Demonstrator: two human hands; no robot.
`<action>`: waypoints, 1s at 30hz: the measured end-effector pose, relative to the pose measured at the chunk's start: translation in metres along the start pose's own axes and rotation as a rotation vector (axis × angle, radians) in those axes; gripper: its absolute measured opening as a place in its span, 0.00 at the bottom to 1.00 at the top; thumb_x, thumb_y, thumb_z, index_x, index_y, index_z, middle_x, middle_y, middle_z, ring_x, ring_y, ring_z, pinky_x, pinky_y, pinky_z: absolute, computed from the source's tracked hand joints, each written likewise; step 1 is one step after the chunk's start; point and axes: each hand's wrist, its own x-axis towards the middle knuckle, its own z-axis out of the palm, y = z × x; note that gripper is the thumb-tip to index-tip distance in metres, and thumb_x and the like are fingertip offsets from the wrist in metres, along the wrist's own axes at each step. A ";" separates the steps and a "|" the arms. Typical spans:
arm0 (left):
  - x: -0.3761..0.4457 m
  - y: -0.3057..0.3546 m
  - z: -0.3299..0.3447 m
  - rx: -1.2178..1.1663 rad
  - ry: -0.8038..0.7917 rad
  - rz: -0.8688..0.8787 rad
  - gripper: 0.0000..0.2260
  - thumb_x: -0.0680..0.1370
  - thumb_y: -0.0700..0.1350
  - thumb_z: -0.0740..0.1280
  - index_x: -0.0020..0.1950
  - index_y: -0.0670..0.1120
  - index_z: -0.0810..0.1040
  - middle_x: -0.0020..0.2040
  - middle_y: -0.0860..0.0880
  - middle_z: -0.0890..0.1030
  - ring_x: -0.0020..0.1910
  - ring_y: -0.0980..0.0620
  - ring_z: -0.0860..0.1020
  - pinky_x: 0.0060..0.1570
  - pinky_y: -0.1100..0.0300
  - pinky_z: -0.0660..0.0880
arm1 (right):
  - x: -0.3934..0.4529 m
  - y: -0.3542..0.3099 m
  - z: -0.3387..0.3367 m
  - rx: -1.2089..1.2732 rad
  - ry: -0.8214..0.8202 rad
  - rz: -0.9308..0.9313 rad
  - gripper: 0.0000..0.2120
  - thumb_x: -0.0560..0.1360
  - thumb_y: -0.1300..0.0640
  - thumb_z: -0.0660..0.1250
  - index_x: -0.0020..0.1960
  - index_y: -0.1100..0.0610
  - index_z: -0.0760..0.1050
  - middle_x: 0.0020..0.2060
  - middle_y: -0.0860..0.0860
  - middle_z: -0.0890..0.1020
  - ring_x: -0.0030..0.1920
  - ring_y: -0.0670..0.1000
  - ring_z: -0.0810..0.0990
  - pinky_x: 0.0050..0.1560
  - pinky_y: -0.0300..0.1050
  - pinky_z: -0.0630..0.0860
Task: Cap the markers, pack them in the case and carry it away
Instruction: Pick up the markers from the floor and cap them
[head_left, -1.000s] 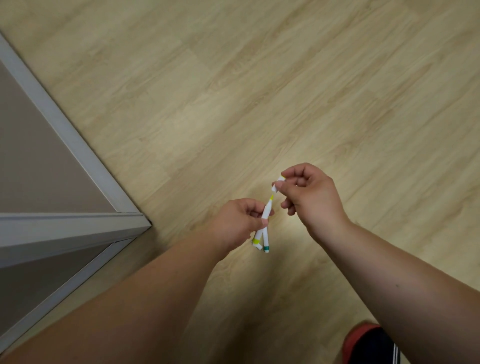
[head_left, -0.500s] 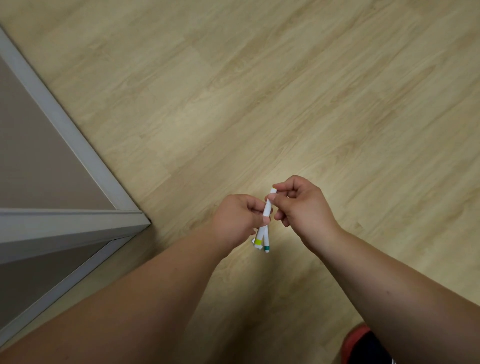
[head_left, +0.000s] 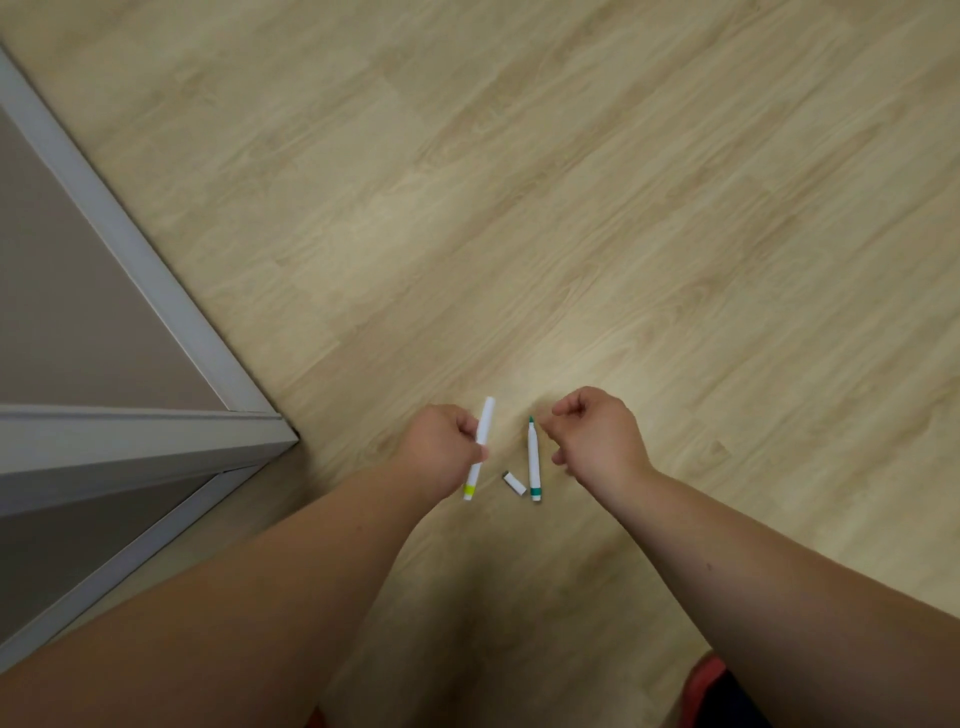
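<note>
Left hand (head_left: 441, 449) fingers grip the yellow-banded marker (head_left: 480, 447); right hand (head_left: 597, 436) fingers curl loosely, holding nothing

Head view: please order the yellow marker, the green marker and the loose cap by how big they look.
1. Yellow marker, longest, capped.
2. Green marker, slightly shorter, uncapped; distance from the camera may matter.
3. Loose cap, clearly smallest.

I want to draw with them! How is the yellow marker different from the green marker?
The yellow marker has its white cap on; the green marker is uncapped, its green tip bare. The yellow marker is gripped in the left hand; the green marker looks loose beside the right hand, with a loose white cap next to it. The yellow one tilts; the green one points nearly straight. Both have slim white barrels with a coloured band at the near end.
</note>
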 end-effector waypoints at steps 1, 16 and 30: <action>0.006 -0.008 0.003 0.058 0.028 -0.021 0.05 0.72 0.39 0.74 0.45 0.43 0.80 0.37 0.48 0.80 0.36 0.50 0.78 0.37 0.59 0.73 | 0.001 0.007 0.005 -0.077 -0.001 0.005 0.04 0.75 0.54 0.69 0.43 0.53 0.76 0.37 0.53 0.83 0.35 0.54 0.84 0.38 0.52 0.82; 0.032 -0.036 0.022 0.202 0.207 -0.089 0.06 0.74 0.45 0.71 0.44 0.42 0.79 0.41 0.44 0.82 0.34 0.49 0.77 0.30 0.61 0.68 | 0.012 0.046 0.048 -0.414 -0.066 -0.003 0.10 0.73 0.55 0.65 0.33 0.55 0.70 0.29 0.49 0.75 0.29 0.48 0.73 0.28 0.42 0.65; -0.003 0.006 0.002 -0.353 0.015 -0.031 0.09 0.75 0.39 0.72 0.50 0.33 0.79 0.44 0.36 0.84 0.34 0.48 0.80 0.36 0.57 0.81 | -0.017 0.015 0.040 -0.183 -0.205 -0.155 0.05 0.71 0.50 0.71 0.43 0.50 0.78 0.33 0.47 0.82 0.32 0.44 0.79 0.34 0.41 0.75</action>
